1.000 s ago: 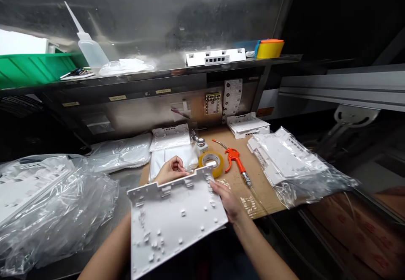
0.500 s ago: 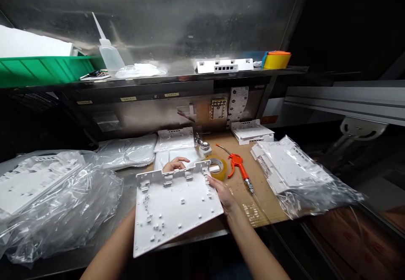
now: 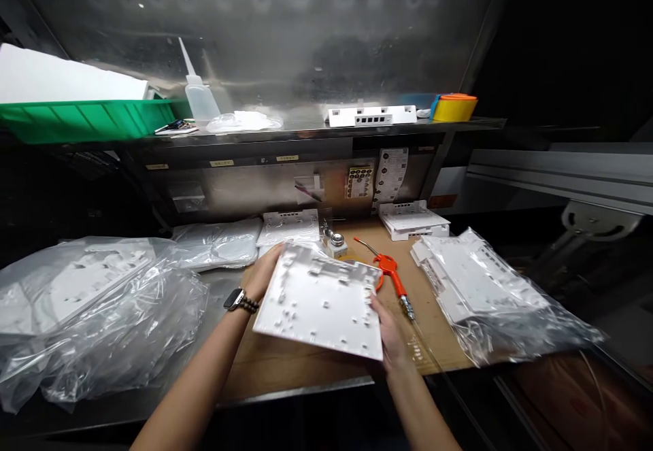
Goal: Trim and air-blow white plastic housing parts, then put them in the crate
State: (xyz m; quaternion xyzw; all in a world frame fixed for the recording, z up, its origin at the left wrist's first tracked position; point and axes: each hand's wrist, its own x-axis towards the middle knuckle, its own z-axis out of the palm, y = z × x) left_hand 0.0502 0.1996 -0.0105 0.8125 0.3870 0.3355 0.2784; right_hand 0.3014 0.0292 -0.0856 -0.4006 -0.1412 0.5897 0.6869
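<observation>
I hold a flat white plastic panel (image 3: 321, 305) with small raised studs over the cardboard mat (image 3: 286, 366). My left hand (image 3: 265, 273), with a watch and bead bracelet at the wrist, grips its far left edge. My right hand (image 3: 390, 328) grips its near right edge from below. The panel is tilted, its studded face towards me. It hides the tape roll behind it.
An orange air blow gun (image 3: 390, 271) lies right of the panel. Bagged white panels (image 3: 484, 288) lie at the right, more bags (image 3: 86, 301) at the left. A white housing (image 3: 413, 218) and a small metal dispenser (image 3: 334, 240) stand behind. The shelf holds a green bin (image 3: 86, 118), a squeeze bottle (image 3: 198, 97) and tape rolls (image 3: 454, 107).
The panel has turned clockwise and moved away from me, further over the mat. My left hand shifted to its left edge. The camera tilted up, showing more of the shelf.
</observation>
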